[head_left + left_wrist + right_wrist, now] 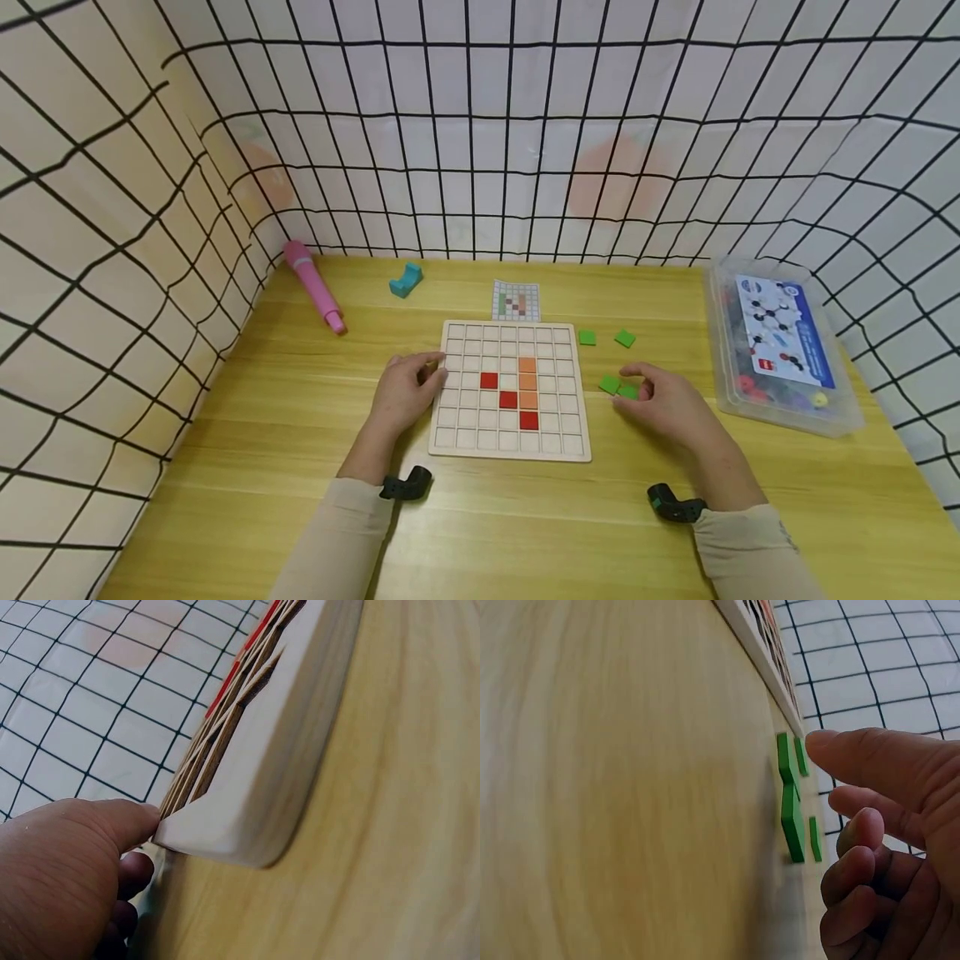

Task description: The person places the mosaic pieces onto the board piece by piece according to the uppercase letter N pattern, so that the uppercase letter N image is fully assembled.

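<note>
A light wooden grid board lies flat on the table, holding three red tiles in a diagonal and a column of orange tiles. My left hand is at the board's left side, thumb and index finger at its edge; the left wrist view shows the thumb right at a corner of the rim. To the right of the board lie several green tiles. My right hand hovers at the nearest pair of green tiles, thumb and index finger parted, with nothing between them.
Behind the board lies a small pattern card with coloured squares. A pink marker-shaped object and a teal curved block are at the back left. On the right stands a clear plastic box of coloured parts. Black wire grid walls surround the table.
</note>
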`<state>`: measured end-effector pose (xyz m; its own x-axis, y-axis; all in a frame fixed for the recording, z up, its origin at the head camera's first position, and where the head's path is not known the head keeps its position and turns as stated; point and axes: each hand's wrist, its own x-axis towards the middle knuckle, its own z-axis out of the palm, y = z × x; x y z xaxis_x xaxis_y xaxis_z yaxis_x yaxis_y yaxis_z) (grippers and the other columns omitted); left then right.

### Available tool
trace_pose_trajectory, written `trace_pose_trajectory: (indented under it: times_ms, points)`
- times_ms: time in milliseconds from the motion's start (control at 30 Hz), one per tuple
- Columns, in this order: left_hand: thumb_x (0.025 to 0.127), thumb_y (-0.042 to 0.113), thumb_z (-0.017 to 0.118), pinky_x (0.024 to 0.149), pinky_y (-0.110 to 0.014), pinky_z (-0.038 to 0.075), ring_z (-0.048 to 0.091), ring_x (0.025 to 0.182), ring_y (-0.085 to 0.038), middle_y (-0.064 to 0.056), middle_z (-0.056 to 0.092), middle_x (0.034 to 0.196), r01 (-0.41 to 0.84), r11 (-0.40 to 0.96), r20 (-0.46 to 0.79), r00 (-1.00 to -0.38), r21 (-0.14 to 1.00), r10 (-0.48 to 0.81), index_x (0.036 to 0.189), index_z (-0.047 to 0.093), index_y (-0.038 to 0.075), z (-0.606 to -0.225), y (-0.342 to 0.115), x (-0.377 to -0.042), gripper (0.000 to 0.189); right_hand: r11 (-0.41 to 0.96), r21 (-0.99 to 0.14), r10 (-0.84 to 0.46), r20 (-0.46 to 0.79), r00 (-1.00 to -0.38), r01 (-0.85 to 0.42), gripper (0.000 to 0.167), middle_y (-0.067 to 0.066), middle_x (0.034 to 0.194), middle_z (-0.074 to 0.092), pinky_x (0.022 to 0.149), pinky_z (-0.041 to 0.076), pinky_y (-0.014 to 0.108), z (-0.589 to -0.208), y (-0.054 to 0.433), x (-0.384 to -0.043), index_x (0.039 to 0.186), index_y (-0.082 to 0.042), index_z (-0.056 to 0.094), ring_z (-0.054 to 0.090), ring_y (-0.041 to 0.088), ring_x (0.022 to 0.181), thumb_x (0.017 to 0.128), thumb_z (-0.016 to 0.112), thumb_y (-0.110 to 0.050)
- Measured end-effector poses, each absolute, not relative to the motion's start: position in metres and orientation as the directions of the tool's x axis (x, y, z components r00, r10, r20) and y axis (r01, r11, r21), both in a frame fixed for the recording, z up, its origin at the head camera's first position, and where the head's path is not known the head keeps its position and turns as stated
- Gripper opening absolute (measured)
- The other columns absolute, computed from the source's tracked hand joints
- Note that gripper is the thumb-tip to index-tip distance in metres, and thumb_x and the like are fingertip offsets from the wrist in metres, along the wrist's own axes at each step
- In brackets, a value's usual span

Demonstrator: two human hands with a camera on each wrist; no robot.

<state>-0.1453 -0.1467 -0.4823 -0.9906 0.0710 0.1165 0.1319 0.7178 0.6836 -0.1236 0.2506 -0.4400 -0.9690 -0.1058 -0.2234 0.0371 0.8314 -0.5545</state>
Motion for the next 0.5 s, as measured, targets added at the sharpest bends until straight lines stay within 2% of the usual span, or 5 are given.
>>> trace_pose_trajectory:
  times_ms: [233, 500]
  points:
    - [0.099, 0.028, 0.067, 0.074, -0.032, 0.038, 0.049, 0.084, -0.021, -0.004, 0.066, 0.083, 0.13, 0.72, 0.118, -0.991, 0.682, 0.067, 0.128, 0.072, 0.015, -0.482, -0.147, -0.145, 0.032, 0.839, -0.543, -0.091, -0.23, -0.969, 0.051, 0.056, 0.003, 0.079, 0.056, 0.064, 0.038, 0.032, -0.443, 0.261, -0.122, 0.136, -0.005, 0.058, 0.049, 0.017, 0.067, 0.091, 0.074, -0.035]
    - [0.099, 0.027, 0.067, 0.074, -0.032, 0.038, 0.049, 0.083, -0.021, -0.004, 0.066, 0.083, 0.134, 0.722, 0.12, -0.99, 0.679, 0.071, 0.128, 0.072, 0.015, -0.481, -0.147, -0.144, 0.032, 0.831, -0.552, -0.085, -0.241, -0.967, 0.065, 0.051, 0.003, 0.079, 0.054, 0.063, 0.037, 0.032, -0.449, 0.265, -0.12, 0.131, -0.004, 0.061, 0.048, 0.018, 0.067, 0.091, 0.075, -0.032]
